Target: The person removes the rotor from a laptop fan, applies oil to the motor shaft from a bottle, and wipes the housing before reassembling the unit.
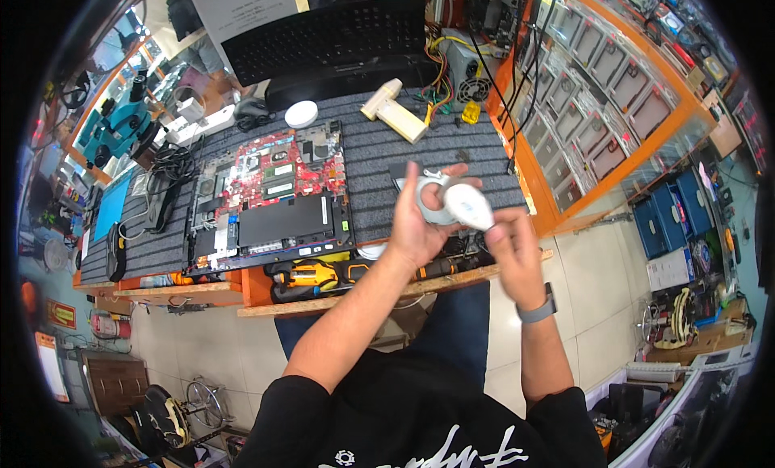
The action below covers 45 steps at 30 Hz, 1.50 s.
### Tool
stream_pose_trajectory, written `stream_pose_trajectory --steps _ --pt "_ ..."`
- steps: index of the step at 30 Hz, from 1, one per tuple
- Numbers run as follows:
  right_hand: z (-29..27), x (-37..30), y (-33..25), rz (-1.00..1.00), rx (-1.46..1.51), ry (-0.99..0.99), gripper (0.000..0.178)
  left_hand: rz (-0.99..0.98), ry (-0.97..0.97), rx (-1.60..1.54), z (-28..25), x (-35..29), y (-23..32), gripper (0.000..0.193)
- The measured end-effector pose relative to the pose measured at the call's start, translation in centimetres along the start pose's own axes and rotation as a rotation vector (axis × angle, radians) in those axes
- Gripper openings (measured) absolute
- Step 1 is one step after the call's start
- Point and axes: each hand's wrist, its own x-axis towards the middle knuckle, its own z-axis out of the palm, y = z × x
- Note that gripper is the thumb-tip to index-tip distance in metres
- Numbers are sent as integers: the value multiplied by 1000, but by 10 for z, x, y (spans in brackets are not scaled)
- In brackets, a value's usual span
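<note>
Right of the opened laptop with red circuit board (278,173) on the grey-striped bench (375,177), the left hand (418,230), fingers curled, holds a pale-grey ring-shaped object (437,216), while the right hand (517,246) pinches a white teardrop-shaped object (467,205) between narrowed fingers

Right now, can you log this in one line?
left hand: holds grey ring; right hand: holds white oval piece; mat: laptop, insides bare

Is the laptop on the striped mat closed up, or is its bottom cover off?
Cover off: the laptop's red circuit board and black battery lie exposed.
</note>
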Motion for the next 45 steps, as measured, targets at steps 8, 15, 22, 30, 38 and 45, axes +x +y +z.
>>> stream_pose_trajectory --steps 8,15,22,30,38,45 --pt "-54 52 15 -284 -386 -314 11 -288 -121 438 -14 29 9 68" --pt "-56 111 1 -517 -576 -316 13 -374 -160 845 -12 49 35 60" --pt "-62 135 14 -495 -454 -455 15 -507 -260 786 -1 55 42 63" --pt "-54 123 13 -370 -443 -344 14 -344 -136 811 -7 56 59 61" --pt "-53 106 25 -109 -380 -265 17 -83 -20 666 -6 52 47 60" --pt "-46 101 35 -174 -360 -261 16 -150 -20 612 -10 55 42 62"
